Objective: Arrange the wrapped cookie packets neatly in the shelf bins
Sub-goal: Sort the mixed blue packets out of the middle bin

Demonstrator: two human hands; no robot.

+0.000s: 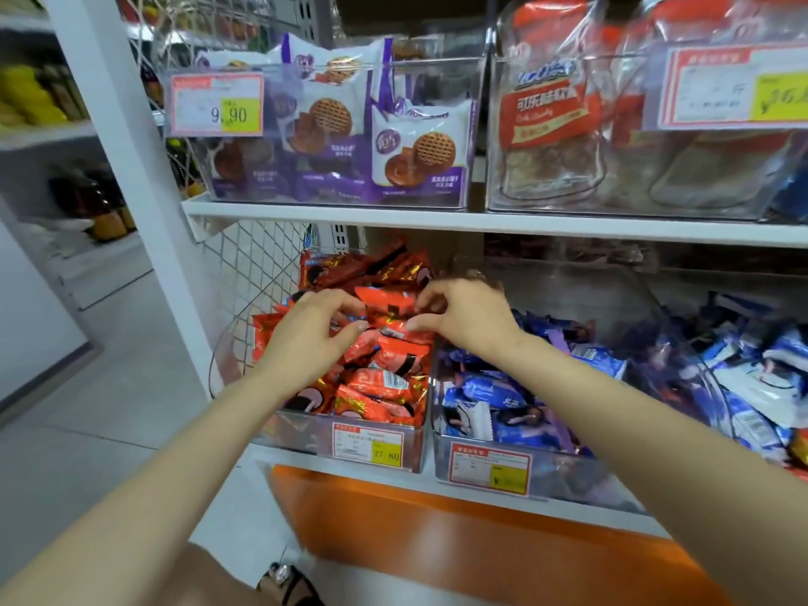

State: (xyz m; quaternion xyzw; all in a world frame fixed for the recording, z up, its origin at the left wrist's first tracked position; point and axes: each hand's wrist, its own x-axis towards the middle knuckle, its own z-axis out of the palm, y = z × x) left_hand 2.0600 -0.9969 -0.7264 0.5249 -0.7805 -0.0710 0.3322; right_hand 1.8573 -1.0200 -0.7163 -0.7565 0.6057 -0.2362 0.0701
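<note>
A clear bin (306, 435) on the lower shelf is heaped with several red wrapped cookie packets (384, 378). My left hand (306, 334) hovers over the left of the heap, fingers curled and touching the packets. My right hand (459, 317) reaches in from the right; its thumb and fingers pinch the edge of a red packet (387, 306) lying on top of the pile. To the right stands a second clear bin (441, 452) full of blue wrapped packets (494, 387).
On the upper shelf (437, 220) sit a bin of purple cookie packs (411, 146) and a bin with red-labelled bags (546, 111). More blue and white packets (752, 378) lie at the right. An orange panel (437, 540) runs below the lower shelf. White upright post (131, 124) at left.
</note>
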